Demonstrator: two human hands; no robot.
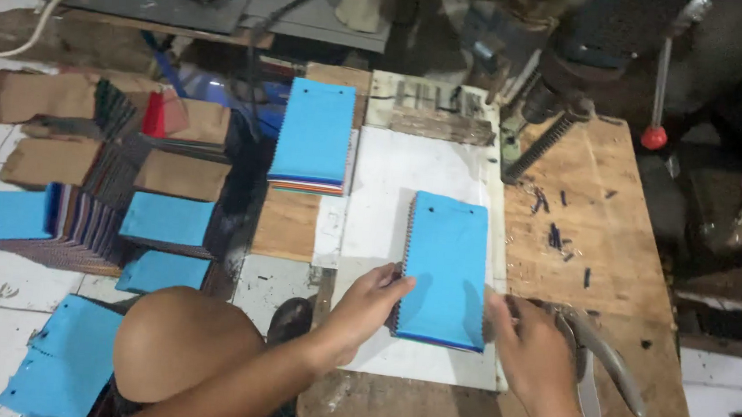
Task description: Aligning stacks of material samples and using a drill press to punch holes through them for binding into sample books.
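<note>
A stack of fabric swatches with a bright blue top sheet (pixel 446 263) lies on a white board (pixel 391 184) on the wooden workbench. My left hand (pixel 370 304) grips the stack's near left corner, thumb on top. My right hand (pixel 528 344) rests at the stack's near right corner, fingers touching its edge. Just right of that hand lie metal pliers (pixel 602 359) on the bench. A second blue-topped swatch stack (pixel 313 135) sits further back on the left.
A drill press (pixel 567 65) with a red-knobbed lever (pixel 655 136) stands at the back right of the bench (pixel 615 245), with dark punched scraps near it. Several blue-topped stacks (pixel 167 219) and brown paper bundles lie on the tiled floor at left. My bare knee (pixel 184 344) is below.
</note>
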